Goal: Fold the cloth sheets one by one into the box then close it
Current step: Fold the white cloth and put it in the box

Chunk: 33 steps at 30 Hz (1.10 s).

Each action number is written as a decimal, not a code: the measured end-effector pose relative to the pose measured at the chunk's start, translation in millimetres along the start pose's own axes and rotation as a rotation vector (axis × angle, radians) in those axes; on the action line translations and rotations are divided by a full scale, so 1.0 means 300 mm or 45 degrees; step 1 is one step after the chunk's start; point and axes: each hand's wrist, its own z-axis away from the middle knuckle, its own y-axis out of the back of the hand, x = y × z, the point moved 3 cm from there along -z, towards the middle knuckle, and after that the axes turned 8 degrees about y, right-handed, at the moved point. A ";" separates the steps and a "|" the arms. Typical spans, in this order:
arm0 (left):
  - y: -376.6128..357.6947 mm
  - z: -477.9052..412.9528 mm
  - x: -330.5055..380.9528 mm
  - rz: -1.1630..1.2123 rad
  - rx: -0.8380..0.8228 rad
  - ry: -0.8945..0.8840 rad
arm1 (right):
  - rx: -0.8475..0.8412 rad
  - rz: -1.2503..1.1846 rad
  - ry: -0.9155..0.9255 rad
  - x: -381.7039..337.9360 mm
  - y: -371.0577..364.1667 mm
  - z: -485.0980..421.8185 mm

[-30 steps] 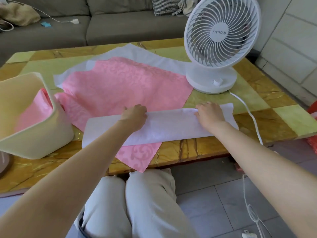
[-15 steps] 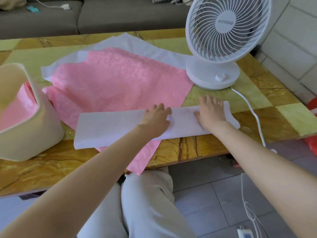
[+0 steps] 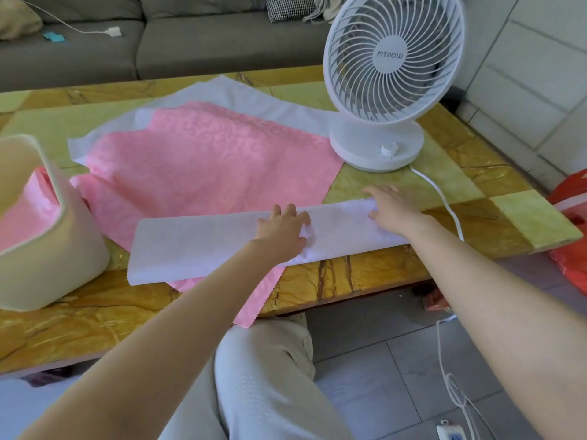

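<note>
My left hand (image 3: 282, 233) lies flat on the middle of the folded white cloth strip (image 3: 203, 246), fingers loosely spread, to pin the crease, I'd say. My right hand (image 3: 392, 211), fingers splayed, presses the strip's 3 o'clock end square with the table (image 3: 365, 274) edge. The rest runs from under my left palm toward 9 o'clock. At 12 lies the pink sheet (image 3: 206, 166). The cream box (image 3: 54, 265) at 9 o'clock holds folded pink cloth (image 3: 28, 214).
</note>
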 end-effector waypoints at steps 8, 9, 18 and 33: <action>-0.003 0.002 -0.001 -0.026 -0.006 0.003 | 0.061 0.466 -0.071 -0.036 0.021 -0.015; -0.004 0.003 -0.002 -0.028 -0.005 -0.006 | 0.121 0.497 -0.111 -0.038 0.029 -0.006; 0.029 -0.006 -0.143 0.036 0.192 0.229 | 0.159 0.173 0.263 -0.180 -0.024 -0.021; 0.047 -0.060 -0.276 0.189 0.172 0.269 | 0.299 0.358 0.084 -0.234 0.011 -0.054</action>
